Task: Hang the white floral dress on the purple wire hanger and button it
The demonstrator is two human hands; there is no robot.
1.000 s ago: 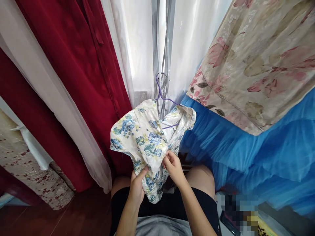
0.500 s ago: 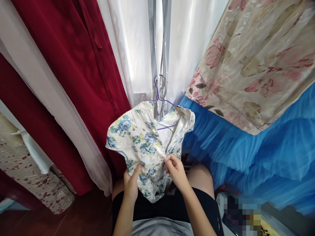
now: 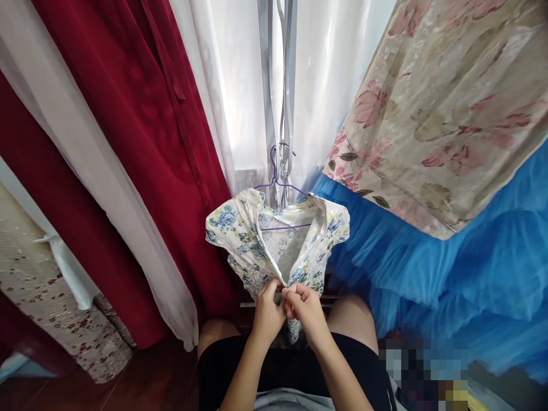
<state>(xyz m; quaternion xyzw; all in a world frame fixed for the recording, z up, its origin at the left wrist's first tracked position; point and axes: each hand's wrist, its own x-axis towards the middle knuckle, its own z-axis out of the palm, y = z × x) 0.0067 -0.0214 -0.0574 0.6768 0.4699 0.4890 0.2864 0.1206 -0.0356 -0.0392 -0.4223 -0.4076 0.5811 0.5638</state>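
Note:
A small white garment with blue flowers (image 3: 240,240) hangs on a thin purple hanger (image 3: 274,180), hooked on a metal rail post (image 3: 282,85). My left hand (image 3: 268,311) and my right hand (image 3: 303,305) meet at the garment's open front, low in the middle. Both are closed in a pinch on the two front edges, fingertips nearly touching. The garment's inside shows above my hands.
A dark red dress (image 3: 141,131) and sheer white fabric (image 3: 85,165) hang to the left. A blue tulle skirt (image 3: 428,268) and a beige floral cloth (image 3: 449,114) hang to the right. Wooden floor (image 3: 141,382) lies lower left. My knees are below my hands.
My left hand moved right from the bunched left panel to the front opening. The garment now hangs flatter on the hanger, with both front edges drawn together.

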